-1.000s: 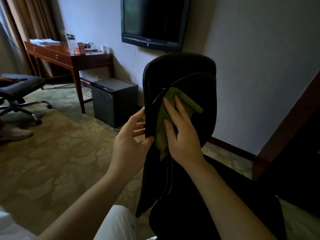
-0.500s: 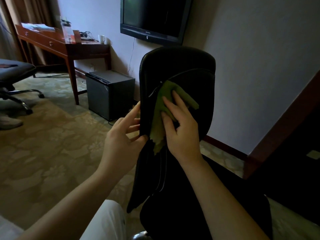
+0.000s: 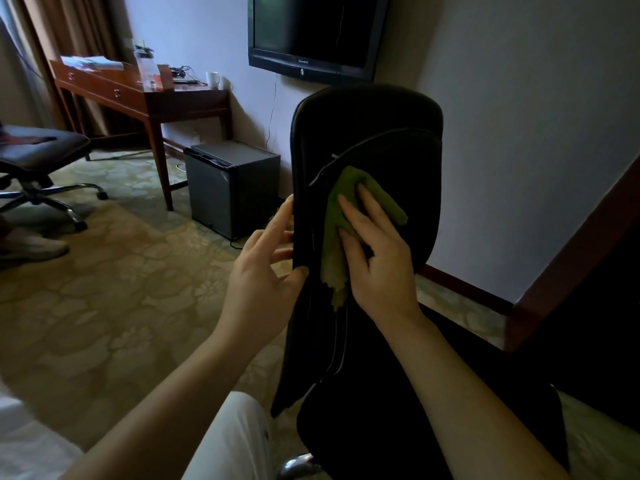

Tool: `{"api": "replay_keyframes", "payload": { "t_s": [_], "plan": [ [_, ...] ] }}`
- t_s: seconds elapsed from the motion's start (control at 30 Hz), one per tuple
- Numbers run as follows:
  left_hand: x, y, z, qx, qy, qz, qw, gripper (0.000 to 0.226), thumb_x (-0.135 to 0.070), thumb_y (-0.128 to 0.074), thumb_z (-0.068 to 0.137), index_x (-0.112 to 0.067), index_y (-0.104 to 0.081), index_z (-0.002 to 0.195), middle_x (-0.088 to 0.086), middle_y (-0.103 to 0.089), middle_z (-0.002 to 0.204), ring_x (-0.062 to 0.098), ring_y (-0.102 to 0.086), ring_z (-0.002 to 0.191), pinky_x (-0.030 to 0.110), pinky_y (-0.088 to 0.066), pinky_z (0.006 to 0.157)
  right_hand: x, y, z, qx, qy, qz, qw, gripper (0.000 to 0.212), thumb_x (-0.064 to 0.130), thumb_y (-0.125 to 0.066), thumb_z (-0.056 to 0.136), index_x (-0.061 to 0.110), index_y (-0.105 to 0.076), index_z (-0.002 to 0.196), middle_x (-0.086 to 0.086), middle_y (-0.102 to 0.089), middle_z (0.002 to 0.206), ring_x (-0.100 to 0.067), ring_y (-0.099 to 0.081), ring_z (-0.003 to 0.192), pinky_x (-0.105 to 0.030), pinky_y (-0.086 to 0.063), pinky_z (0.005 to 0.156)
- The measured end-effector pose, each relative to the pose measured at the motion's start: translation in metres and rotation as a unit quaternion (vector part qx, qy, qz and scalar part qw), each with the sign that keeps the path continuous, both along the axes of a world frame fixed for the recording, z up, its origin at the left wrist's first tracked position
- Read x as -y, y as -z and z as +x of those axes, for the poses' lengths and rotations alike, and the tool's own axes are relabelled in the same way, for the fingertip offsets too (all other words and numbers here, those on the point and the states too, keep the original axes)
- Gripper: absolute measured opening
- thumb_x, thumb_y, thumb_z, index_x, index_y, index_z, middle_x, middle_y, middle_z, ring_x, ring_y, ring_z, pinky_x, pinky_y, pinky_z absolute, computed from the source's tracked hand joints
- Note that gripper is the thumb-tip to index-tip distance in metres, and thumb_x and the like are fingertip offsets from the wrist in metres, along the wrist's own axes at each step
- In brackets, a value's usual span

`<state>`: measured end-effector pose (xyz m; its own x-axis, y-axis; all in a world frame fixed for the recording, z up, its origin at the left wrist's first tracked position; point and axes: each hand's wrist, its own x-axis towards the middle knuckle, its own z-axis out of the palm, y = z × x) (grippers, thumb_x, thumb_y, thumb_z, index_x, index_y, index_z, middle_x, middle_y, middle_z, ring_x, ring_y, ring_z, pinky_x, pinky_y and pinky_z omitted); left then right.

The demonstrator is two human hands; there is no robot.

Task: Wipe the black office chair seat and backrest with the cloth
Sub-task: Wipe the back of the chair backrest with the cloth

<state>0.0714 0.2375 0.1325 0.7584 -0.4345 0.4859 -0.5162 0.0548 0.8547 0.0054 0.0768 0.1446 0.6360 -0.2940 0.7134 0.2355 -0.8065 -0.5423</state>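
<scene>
The black office chair stands right in front of me, its backrest [image 3: 391, 133] upright and its seat [image 3: 381, 431] low in the frame. My right hand [image 3: 377, 261] lies flat on a green cloth [image 3: 341, 230] and presses it against the middle of the backrest. My left hand [image 3: 263, 271] holds the backrest's left edge, thumb on the front and fingers behind it. The lower end of the cloth hangs loose below my right palm.
A second office chair [image 3: 38, 157] stands at the far left. A wooden desk [image 3: 138, 95] and a small black fridge [image 3: 232, 181] line the wall under a mounted TV [image 3: 311, 32]. Patterned carpet [image 3: 104, 289] covers the floor. Dark wooden furniture [image 3: 571, 265] is at the right.
My right hand and the cloth have stayed at about the same place on the backrest. My left hand keeps its grip on the edge. My head has shifted slightly, so the room's framing moved.
</scene>
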Motion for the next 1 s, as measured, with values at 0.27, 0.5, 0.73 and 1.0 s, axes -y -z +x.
{"api": "replay_keyframes", "payload": {
  "t_s": [0.27, 0.5, 0.73, 1.0],
  "plan": [
    [-0.005, 0.007, 0.001, -0.028, 0.029, -0.009, 0.999, 0.092, 0.01, -0.069, 0.087, -0.05, -0.036, 0.149, -0.007, -0.059, 0.126, -0.001, -0.063, 0.113, 0.02, -0.058, 0.082, 0.003, 0.039, -0.019, -0.016, -0.009, 0.018, 1.0, 0.041, 0.019, -0.049, 0.105, 0.027, -0.049, 0.145, 0.006, -0.033, 0.162, -0.012, -0.029, 0.151, -0.049, -0.037, 0.118],
    [-0.011, 0.008, 0.002, -0.062, 0.087, -0.033, 0.994, 0.091, 0.021, -0.058, 0.088, -0.044, -0.042, 0.15, 0.0, -0.058, 0.129, 0.019, -0.062, 0.123, 0.046, -0.056, 0.096, -0.004, 0.019, -0.009, 0.001, -0.003, 0.029, 1.0, 0.042, 0.024, -0.048, 0.105, 0.03, -0.045, 0.147, 0.003, -0.032, 0.163, -0.012, -0.027, 0.152, -0.047, -0.035, 0.12],
    [-0.007, 0.007, 0.0, -0.051, 0.061, -0.048, 0.996, 0.084, 0.008, -0.066, 0.09, -0.05, -0.043, 0.145, -0.007, -0.06, 0.125, 0.012, -0.065, 0.117, 0.033, -0.061, 0.086, -0.002, 0.027, -0.012, 0.004, -0.008, 0.004, 1.0, 0.041, 0.025, -0.046, 0.105, 0.029, -0.045, 0.146, 0.005, -0.035, 0.16, -0.011, -0.029, 0.151, -0.049, -0.036, 0.119],
    [-0.003, 0.004, -0.005, -0.045, 0.048, -0.035, 0.997, 0.084, 0.001, -0.067, 0.091, -0.07, -0.041, 0.126, -0.026, -0.059, 0.114, 0.0, -0.062, 0.114, 0.021, -0.059, 0.073, 0.001, 0.009, -0.004, 0.005, 0.017, -0.004, 1.0, 0.042, 0.029, -0.046, 0.104, 0.025, -0.052, 0.145, 0.0, -0.041, 0.157, -0.013, -0.036, 0.147, -0.047, -0.04, 0.116]
  ]
}}
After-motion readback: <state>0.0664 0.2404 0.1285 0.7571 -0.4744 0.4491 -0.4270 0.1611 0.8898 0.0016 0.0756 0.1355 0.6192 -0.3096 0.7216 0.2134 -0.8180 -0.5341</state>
